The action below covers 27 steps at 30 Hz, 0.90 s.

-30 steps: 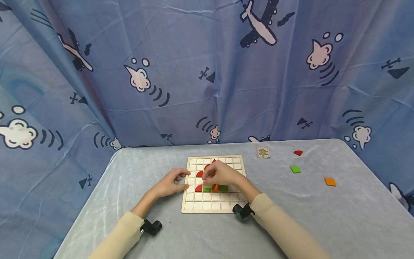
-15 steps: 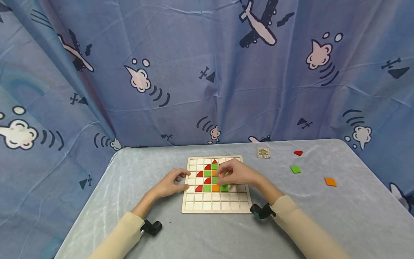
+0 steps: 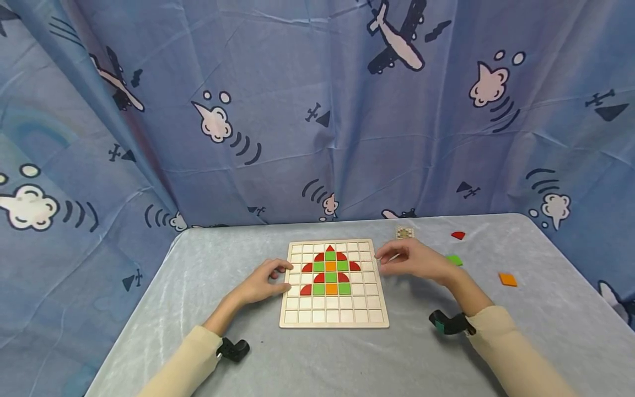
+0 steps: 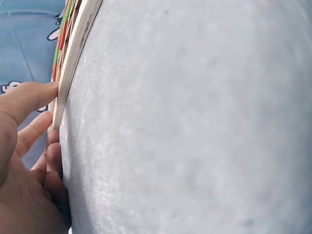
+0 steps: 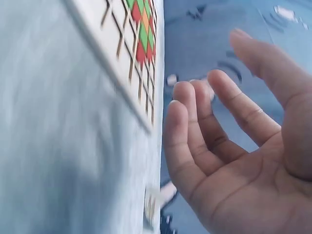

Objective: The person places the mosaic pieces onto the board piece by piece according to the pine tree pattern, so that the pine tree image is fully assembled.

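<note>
A pale wooden grid board (image 3: 332, 316) lies on the table with coloured tiles set in a stepped, tree-like shape. At its top is a red triangle tile (image 3: 330, 248). Below are green squares (image 3: 344, 288), orange squares (image 3: 331, 266) and red quarter-round tiles (image 3: 306, 289). My left hand (image 3: 258, 284) rests at the board's left edge; in the left wrist view the thumb (image 4: 41, 93) touches the rim. Just off the right edge hangs my right hand (image 3: 416, 259), with loosely bent fingers and nothing between them, as the right wrist view confirms.
On the table's right side lie a loose red quarter-round (image 3: 458, 235), a green square (image 3: 453, 259) partly behind my right hand, and an orange square (image 3: 507, 279). A small patterned card (image 3: 405, 232) sits behind that hand. A blue printed curtain (image 3: 278, 138) closes off the back.
My right hand has moved rightward from over the tiles to beyond the board's right edge, uncovering the whole tile pattern. The left hand has stayed at the left edge.
</note>
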### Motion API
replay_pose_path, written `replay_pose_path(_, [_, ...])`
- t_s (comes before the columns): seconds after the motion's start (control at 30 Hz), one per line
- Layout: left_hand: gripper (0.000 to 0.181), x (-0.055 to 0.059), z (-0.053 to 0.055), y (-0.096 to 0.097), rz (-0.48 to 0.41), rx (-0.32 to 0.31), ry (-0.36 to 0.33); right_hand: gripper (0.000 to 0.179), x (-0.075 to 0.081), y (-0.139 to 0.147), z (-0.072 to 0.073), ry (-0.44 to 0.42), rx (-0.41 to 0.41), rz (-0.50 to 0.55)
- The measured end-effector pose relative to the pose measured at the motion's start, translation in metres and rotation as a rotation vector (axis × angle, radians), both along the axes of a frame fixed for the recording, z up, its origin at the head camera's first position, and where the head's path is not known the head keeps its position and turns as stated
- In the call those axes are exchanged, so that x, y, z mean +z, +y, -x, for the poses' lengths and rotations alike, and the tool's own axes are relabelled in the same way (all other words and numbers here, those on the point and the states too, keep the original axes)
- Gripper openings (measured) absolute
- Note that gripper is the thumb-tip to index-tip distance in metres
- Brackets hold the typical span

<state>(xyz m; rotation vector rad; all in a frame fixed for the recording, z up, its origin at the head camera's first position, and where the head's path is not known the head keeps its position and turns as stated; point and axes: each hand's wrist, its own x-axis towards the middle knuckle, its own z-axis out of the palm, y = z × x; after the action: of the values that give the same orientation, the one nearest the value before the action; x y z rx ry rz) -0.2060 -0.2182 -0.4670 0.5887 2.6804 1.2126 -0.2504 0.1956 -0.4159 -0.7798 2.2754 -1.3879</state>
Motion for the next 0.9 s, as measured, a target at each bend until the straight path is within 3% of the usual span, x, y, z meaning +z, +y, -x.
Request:
replay_pose_path(0.53, [0.044,0.001,0.001,-0.001,0.002,0.011,-0.008,0.053,-0.01,0.112,0.017,-0.008,-0.319,-0.047])
replay_pose_path(0.9, [0.043,0.002,-0.001,-0.002,0.0,0.005,-0.013,0.055,-0.029,0.143,0.038,0.058,-0.45,-0.065])
